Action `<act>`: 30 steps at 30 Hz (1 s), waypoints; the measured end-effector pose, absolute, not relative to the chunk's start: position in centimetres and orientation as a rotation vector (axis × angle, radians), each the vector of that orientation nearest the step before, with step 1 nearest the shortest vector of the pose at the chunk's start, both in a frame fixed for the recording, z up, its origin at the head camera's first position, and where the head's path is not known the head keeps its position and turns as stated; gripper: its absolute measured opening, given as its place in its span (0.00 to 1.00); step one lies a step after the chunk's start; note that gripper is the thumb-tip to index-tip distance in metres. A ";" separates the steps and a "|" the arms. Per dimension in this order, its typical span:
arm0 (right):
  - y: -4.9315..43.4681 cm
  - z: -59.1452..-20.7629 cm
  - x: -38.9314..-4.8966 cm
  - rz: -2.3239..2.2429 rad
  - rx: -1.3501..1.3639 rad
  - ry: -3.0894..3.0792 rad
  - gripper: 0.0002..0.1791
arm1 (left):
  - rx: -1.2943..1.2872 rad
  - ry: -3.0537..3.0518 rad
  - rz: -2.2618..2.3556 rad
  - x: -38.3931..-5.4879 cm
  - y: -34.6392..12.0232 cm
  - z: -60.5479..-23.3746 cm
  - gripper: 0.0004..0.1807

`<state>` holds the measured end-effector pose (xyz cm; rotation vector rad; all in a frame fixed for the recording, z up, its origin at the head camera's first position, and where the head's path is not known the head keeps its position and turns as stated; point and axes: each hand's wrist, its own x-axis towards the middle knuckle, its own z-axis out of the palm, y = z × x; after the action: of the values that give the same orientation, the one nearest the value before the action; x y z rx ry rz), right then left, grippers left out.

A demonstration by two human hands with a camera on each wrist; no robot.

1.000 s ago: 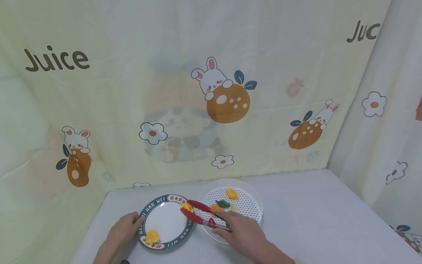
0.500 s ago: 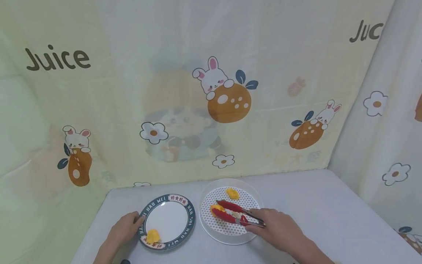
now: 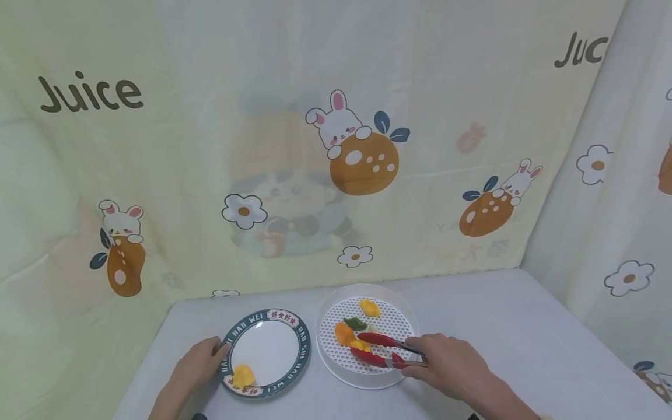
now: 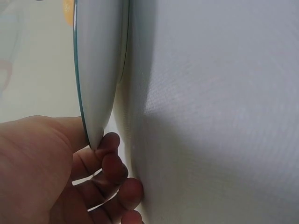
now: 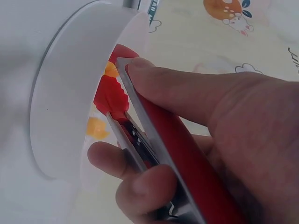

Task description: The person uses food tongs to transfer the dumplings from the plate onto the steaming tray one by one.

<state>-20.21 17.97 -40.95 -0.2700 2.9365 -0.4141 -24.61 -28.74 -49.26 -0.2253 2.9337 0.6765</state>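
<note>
My left hand pinches the left rim of a round plate with a dark green patterned border; the left wrist view has the thumb above and curled fingers below. One yellow lump lies on the plate's near-left edge. My right hand grips metal tongs with red tips and red handles, reaching into a round white perforated steamer basket. Between the tips is a yellow piece; firm contact cannot be told. Beside it lie an orange piece and a dark green piece; another yellow piece is farther back.
Plate and basket stand side by side on a white-covered table. A printed curtain hangs along the table's back edge, and another curtain hangs at the right. The basket has a raised wall.
The tongs, with a yellow piece between their tips, have moved right from the plate's right rim into the basket. My left hand and the plate have stayed in place.
</note>
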 end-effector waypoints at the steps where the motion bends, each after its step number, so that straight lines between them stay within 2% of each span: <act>1: 18.0 -41.0 -20.2 -0.410 -0.278 2.943 0.28 | -0.226 2.934 0.676 -24.6 -28.7 -49.2 0.15; 10: 18.3 -40.8 -20.2 -0.447 -0.286 2.928 0.30 | -0.232 2.935 0.678 -24.6 -28.6 -49.2 0.15; 23: 16.2 -39.0 -20.2 -0.647 -0.205 2.935 0.54 | -0.245 2.922 0.674 -24.7 -28.5 -49.2 0.15; 30: 13.9 -38.6 -20.5 -0.730 -0.200 2.923 0.57 | -0.242 2.921 0.679 -24.8 -28.7 -49.4 0.15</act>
<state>-20.46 13.92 -38.57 -0.1999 2.9233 -0.7298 -24.84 -28.73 -49.38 -0.2415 2.9206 0.6791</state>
